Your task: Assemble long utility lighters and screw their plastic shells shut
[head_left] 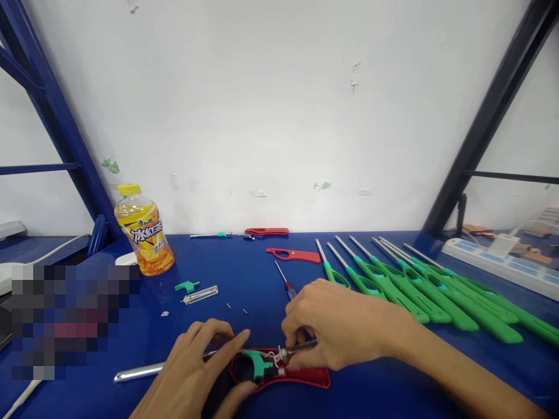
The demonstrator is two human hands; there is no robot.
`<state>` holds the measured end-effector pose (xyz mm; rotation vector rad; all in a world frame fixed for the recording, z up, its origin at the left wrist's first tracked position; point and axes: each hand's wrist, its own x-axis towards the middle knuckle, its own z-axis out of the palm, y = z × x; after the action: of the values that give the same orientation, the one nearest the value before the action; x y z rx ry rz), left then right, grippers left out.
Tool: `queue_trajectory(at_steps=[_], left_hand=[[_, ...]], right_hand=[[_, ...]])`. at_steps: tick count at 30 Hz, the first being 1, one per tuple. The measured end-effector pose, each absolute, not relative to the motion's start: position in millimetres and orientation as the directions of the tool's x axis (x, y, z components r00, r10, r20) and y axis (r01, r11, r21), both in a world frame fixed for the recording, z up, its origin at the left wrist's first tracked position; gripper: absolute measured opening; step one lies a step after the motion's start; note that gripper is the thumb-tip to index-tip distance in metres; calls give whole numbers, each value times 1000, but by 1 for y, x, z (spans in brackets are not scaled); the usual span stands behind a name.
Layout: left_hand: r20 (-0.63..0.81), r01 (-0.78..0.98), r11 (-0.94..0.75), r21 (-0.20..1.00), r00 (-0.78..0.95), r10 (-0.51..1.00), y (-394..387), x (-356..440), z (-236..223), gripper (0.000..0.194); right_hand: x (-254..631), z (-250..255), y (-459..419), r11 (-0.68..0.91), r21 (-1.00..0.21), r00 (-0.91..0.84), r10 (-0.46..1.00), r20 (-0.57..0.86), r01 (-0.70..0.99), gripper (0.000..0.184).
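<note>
An opened red lighter half-shell (305, 377) lies on the blue table with a green trigger (259, 365) and thin white tubing inside it. A long metal lighter tube (138, 372) runs out to the left beneath my left hand (201, 364). That hand's thumb and index finger grip the shell from its lower and upper edges. Just above the shell, my right hand (323, 329) pinches a small fuel tank with a metal valve end (285, 354); the fingers cover most of it. Behind my right hand lies a screwdriver (290, 289), its handle partly hidden.
Several green lighters (419, 285) lie on the right. At the back are a red shell half (297, 255) and another red lighter (266, 231). Left stand a drink bottle (146, 233), a spare green trigger (187, 286) and a clear tank (201, 295). A power strip (510, 262) sits far right.
</note>
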<state>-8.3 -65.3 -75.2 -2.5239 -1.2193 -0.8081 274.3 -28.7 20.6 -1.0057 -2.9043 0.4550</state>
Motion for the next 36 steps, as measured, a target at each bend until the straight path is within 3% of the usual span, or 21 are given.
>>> queue_trajectory(at_steps=[2,5,14,21,27,31,33,36], left_hand=[[638,805,-593,-1,457,620,-61,-22,-79,38],[584,832,-555,-11,456,672,-54,-40,-79,38],[489,724,-626,289,451,747,-53,-39,-66,25],[440,655,-625,425,453,775,-50,-29,-58,22],[448,644,-618,450,435,781,-48,-21,-50,33],[504,699,-614,366,407,762,-54,-21,-52,40],[424,710,-633,309,493,760,-58,-23,-57,27],[461,710,-667,225,525,715,-63,-23,-63,15]], right_hand=[[274,21,-29,744,-285,-788,612,-69,604,19],[274,21,-27,738,-292,-784,616,-78,608,21],[275,21,-27,728,-309,-781,617,-94,612,22],[275,23,-28,725,-306,-779,619,-103,617,21],[275,22,-28,724,-303,-777,622,-102,620,21],[275,22,-28,727,-301,-779,619,-100,617,22],[275,22,-28,723,-309,-777,621,-102,618,21],[275,23,-28,722,-320,-780,618,-99,613,19]])
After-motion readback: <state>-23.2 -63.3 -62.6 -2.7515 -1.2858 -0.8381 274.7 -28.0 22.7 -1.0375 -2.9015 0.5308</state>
